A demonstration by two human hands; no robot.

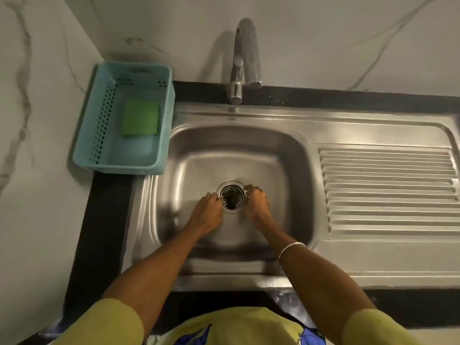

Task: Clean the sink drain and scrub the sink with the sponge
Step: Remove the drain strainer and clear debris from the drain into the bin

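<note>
Both hands are down in the basin of the stainless steel sink (249, 145), one on each side of the round metal drain strainer (232, 196) with its dark slotted centre. The left hand (207, 211) sits just left of the strainer, its fingers curled so the tips meet the strainer's rim. The right hand (257, 204) sits just right of it, fingers likewise bent onto the rim; whether they actually pinch the rim or merely touch it is blurred. A pale bangle (290, 249) circles the right wrist.

Well beyond the left hand, up and to the left, a light blue perforated plastic basket (99, 125) stands on the counter beside the sink, holding the green ridged sponge (140, 117). Straight ahead of both hands rises the chrome curved tap (245, 61). To the right of the right hand lies the ribbed steel draining board (388, 190).
</note>
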